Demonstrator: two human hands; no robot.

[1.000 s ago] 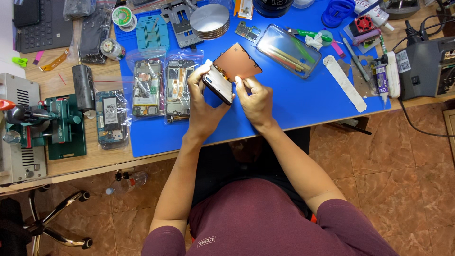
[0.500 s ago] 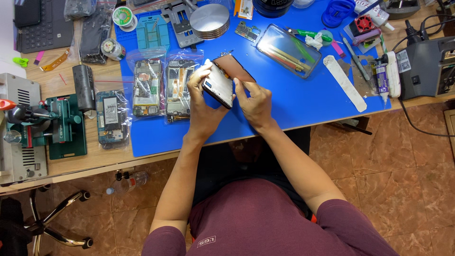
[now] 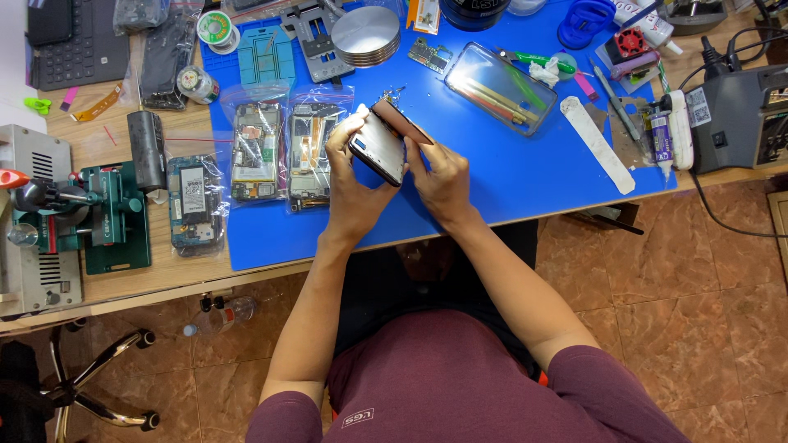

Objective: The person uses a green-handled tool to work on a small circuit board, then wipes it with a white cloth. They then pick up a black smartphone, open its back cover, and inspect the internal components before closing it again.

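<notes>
head view, both hands (image 3: 394, 176) holding phone (image 3: 379, 148)

Your shot is bright and evenly lit, light coming from overhead, no dim corners. Shadows stay short and soft: a small one under your left hand (image 3: 355, 184) and right hand (image 3: 441, 182) on the blue mat (image 3: 525, 176). You get mild glare on the stacked metal discs (image 3: 366, 34) and the clear plastic case (image 3: 502, 88). Focus is sharp across the desk (image 3: 123, 279); no motion blur on your fingers (image 3: 349, 131). Wide-lens bending shows at the edges, desk line curving. The floor (image 3: 698, 328) is slightly softer.
</notes>
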